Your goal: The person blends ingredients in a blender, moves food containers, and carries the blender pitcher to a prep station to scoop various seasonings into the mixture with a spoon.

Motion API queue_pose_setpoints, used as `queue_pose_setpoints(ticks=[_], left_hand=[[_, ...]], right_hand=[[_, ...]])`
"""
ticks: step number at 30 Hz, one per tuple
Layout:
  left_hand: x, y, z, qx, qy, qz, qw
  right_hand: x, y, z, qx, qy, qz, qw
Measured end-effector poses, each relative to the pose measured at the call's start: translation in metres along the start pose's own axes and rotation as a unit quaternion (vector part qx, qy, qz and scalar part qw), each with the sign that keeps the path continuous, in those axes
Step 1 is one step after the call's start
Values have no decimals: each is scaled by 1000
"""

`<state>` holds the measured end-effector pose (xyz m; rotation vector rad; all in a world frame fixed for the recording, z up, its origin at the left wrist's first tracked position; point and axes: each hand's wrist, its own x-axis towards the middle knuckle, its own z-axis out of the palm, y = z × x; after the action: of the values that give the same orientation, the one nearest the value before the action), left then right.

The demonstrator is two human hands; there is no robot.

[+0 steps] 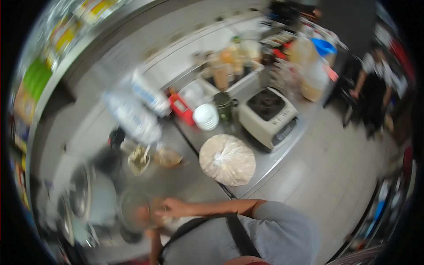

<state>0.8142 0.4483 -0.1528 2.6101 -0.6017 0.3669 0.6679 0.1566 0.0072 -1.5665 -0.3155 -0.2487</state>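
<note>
Both hands are close together over the steel counter, low in the view, and smeared by motion. My right hand (171, 208) has its fingers curled around something small and brownish that I cannot make out. Beside it, my left hand (144, 214) is a blur, and its fingers cannot be told apart. A greenish, see-through round container (129, 204) is right at my left hand; whether the hand touches it is unclear. Farther along the counter are a bowl with a spoon (138, 160) and a small bag of brown stuff (168, 157).
A large tied bag of pale contents (227, 165) lies near the counter edge, beside a kitchen scale (269, 117). White cups (206, 117), a dark jar (223, 106) and a bottle tray (251, 79) stand behind. Pots (101, 198) are at left. Another person (375, 84) is at far right.
</note>
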Motion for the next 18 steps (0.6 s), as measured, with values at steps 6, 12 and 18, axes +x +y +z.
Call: queue_pose_setpoints(ticks=[6, 12, 18], left_hand=[[-55, 42, -64, 122, 31, 40, 991], [-193, -1, -136, 213, 109, -212, 948], [-494, -127, -109, -41, 33, -671, 740]], right_hand=[[-4, -7, -9, 28, -44, 127, 991], [-11, 5, -11, -18, 40, 96, 994], [-7, 3, 9, -14, 176, 56, 983]])
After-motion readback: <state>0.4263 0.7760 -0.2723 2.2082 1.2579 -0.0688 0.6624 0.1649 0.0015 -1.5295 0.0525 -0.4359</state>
